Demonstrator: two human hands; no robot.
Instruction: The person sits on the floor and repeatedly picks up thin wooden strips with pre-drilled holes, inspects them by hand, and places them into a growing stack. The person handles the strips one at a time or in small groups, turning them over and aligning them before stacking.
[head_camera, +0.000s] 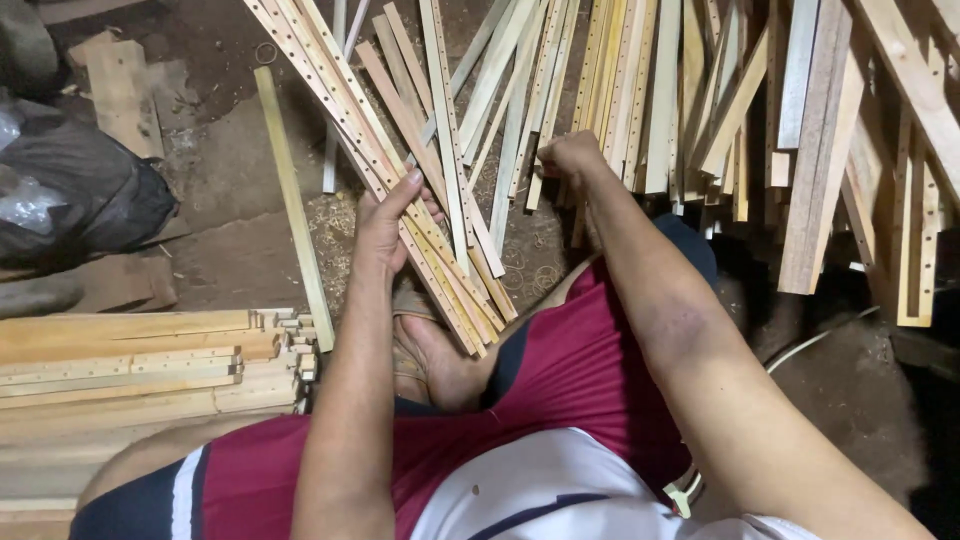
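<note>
Wooden slats fill most of the view, thin pale strips drilled with rows of small holes. The left hand (385, 225) holds a bundle of drilled slats (440, 270) that slants from upper left down toward the person's lap; the fingers (400, 190) lie nearly straight along the bundle's left edge with the thumb side underneath, cradling it rather than squeezing it. The right hand (568, 155) reaches into the loose heap of slats (640, 90) on the dirt floor (225, 190), its fingers curled shut around the end of one or two strips; exactly how many it pinches is hidden by the knuckles.

Judging from how things lie, the sorting looks partway along: a neat stack of slats (140, 365) sits at the left, ends squared up, while the heap ahead and the wider boards (820, 150) at the right remain jumbled and large. A single long strip (292, 210) lies apart on the floor between stack and bundle.

No labels, signs or printed packages show. The only wrapping is a crumpled black plastic bag (80, 200) at the left edge, and a scrap of board (122, 95) above it.
</note>
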